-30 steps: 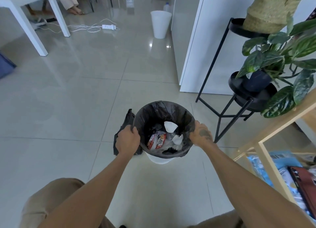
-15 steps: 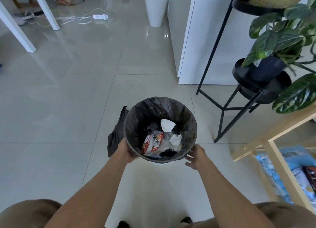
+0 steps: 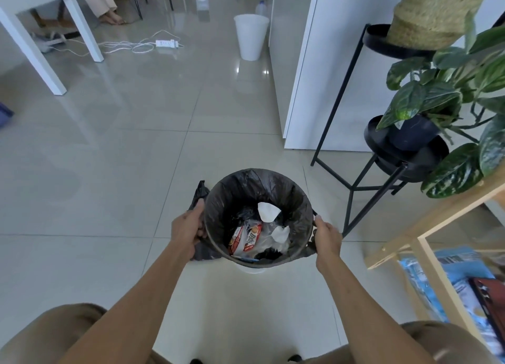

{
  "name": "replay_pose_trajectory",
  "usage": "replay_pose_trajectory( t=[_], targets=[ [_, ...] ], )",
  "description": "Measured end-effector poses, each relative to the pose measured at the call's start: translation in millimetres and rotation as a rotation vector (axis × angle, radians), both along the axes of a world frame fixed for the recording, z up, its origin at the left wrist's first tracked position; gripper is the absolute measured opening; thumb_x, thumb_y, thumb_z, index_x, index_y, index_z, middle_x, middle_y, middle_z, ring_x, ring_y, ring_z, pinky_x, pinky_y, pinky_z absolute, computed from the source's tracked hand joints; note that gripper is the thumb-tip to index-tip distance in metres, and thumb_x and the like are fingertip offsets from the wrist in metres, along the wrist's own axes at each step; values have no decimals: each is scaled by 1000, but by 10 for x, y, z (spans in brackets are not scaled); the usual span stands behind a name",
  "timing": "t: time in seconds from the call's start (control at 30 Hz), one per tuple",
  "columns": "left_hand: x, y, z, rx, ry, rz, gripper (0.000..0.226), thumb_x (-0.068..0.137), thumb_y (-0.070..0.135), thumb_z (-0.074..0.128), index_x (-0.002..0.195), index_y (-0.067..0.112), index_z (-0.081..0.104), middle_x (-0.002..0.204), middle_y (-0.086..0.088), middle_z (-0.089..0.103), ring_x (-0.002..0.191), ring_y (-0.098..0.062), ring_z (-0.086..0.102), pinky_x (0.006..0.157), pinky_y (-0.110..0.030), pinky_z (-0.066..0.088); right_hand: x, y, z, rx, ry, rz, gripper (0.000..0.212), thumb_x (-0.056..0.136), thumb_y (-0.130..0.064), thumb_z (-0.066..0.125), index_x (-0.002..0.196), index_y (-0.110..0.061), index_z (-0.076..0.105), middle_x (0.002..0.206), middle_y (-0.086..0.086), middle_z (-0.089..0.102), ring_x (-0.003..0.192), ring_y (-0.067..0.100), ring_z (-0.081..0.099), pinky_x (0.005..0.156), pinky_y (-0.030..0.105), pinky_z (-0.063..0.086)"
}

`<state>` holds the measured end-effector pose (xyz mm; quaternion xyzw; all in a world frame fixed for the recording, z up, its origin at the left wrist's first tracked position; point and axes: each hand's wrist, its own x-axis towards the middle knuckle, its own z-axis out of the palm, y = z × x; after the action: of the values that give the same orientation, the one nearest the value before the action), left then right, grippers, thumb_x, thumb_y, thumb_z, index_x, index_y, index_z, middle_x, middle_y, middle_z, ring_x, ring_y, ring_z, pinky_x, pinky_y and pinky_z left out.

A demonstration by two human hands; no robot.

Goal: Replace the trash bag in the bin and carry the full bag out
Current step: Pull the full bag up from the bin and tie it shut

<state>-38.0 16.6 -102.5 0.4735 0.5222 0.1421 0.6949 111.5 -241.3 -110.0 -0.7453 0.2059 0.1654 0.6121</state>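
Observation:
A small white bin [image 3: 252, 269] stands on the tiled floor just in front of me, lined with a black trash bag [image 3: 243, 189] whose edge is folded over the rim. Inside lie snack wrappers [image 3: 244, 239] and white paper scraps [image 3: 267, 212]. My left hand [image 3: 188, 225] grips the bag's folded edge at the left side of the rim. At the right side my right hand [image 3: 326, 236] pinches the bag's edge. A loose black bag [image 3: 198, 197] lies on the floor behind the left hand, partly hidden.
A black metal plant stand [image 3: 352, 189] with a leafy potted plant [image 3: 426, 104] stands to the right. A wooden shelf [image 3: 426, 243] is at near right. A second white bin [image 3: 250, 36] stands far ahead by a white wall, with a power strip and cables [image 3: 164, 43] beside a white table leg [image 3: 91, 40].
My hands shifted from the near side of the rim back to its left and right sides, and both now grip the bag's edge. The camera tilted up slightly.

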Motion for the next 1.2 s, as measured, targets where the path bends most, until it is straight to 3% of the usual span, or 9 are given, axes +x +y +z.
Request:
replay_pose_trajectory(
  t=[0.1, 0.27, 0.4, 0.57, 0.63, 0.7, 0.83, 1.0, 1.2],
  targets=[
    [-31, -6, 165, 162, 46, -99, 11, 91, 13, 70, 97, 5, 68, 55, -2, 51, 44, -14, 40, 39, -22, 38, -31, 47, 87, -115, -139, 66, 29, 98, -27, 56, 89, -2, 69, 78, 8, 63, 66, 18, 55, 59, 27, 45],
    [-182, -90, 253, 322, 216, -163, 13, 85, 12, 73, 84, 1, 65, 61, -12, 59, 44, -21, 47, 43, -24, 38, -60, 100, 217, -281, -220, 172, 19, 94, -23, 64, 100, -8, 73, 86, 8, 69, 76, 23, 63, 69, 30, 50],
    [-366, -187, 270, 360, 292, -71, 14, 76, -2, 62, 67, 4, 54, 63, -15, 60, 49, -25, 53, 43, -25, 41, -38, 119, 238, -475, -203, 335, 22, 86, -37, 68, 80, -17, 73, 85, 11, 73, 74, 28, 69, 69, 34, 58],
    [-545, -163, 313, 326, 335, -99, 9, 69, 1, 63, 78, 1, 65, 60, -16, 64, 50, -28, 59, 58, -42, 61, -58, 202, 417, -713, -323, 411, 28, 87, -46, 60, 85, -21, 71, 86, 6, 69, 78, 27, 68, 72, 34, 58],
    [-538, -171, 392, 333, 298, -111, 14, 71, -4, 59, 82, 2, 67, 56, -15, 63, 41, -24, 56, 51, -33, 56, -66, 278, 558, -573, -350, 402, 24, 92, -37, 61, 80, -17, 69, 78, 5, 68, 73, 24, 66, 67, 31, 55],
    [-541, -174, 415, 365, 299, -116, 20, 73, -5, 56, 87, 3, 68, 58, -15, 64, 40, -23, 57, 47, -30, 52, -103, 351, 657, -229, -297, 346, 18, 94, -24, 62, 83, -11, 67, 73, 5, 66, 66, 20, 62, 63, 30, 53],
    [-556, -204, 420, 450, 338, -184, 28, 74, -3, 53, 95, 13, 63, 76, -15, 70, 55, -31, 67, 58, -42, 63, -195, 399, 888, 270, -150, 415, 7, 95, -4, 60, 100, 0, 63, 80, 12, 63, 57, 15, 56, 57, 27, 55],
    [-554, -202, 510, 484, 278, -138, 21, 81, 9, 67, 98, 21, 65, 66, -15, 73, 47, -28, 67, 59, -46, 64, -166, 365, 1072, 385, -109, 657, 24, 92, 3, 61, 115, -3, 68, 88, 9, 68, 56, 11, 46, 52, 24, 41],
    [-549, 37, 774, 280, 166, 38, 18, 91, 12, 65, 75, 5, 66, 51, -12, 55, 32, -23, 49, 34, -20, 40, -34, 276, 1160, 467, -97, 651, 29, 94, -1, 60, 122, -4, 67, 80, 6, 65, 50, 11, 37, 45, 21, 33]
  ],
)
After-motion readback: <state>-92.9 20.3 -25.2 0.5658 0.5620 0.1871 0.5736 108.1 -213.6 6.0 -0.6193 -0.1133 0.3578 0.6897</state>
